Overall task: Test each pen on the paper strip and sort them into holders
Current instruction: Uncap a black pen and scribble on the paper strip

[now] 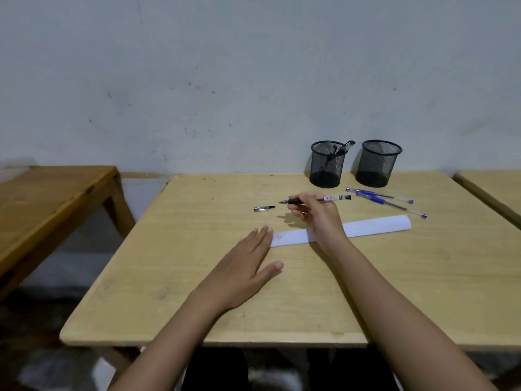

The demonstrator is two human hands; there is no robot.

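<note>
We see the black pen (328,198) lying almost level above the desk, its bare tip pointing left, pinched near the grip by the curled fingers and thumb of the right hand (315,218). Its cap (264,208) lies on the wood just left of the tip, apart from it. The right hand is raised over the white paper strip (372,227), which lies flat across the middle of the table (197,292) and carries faint marks near its left end. We find the left hand (242,266) flat on the table, fingers straight and holding nothing, its fingertips touching the strip's left end.

Behind the strip, to the right, two blue pens (369,193) (394,206) lie close together on the wood, both capped as far as we can tell. Further back stand two black mesh holders by the wall: the left holder (327,165) has one dark pen (345,147) leaning out over its rim, while the right holder (376,165) stands just beside it. Other wooden tables flank ours on the left (56,193) and the right (493,187).
</note>
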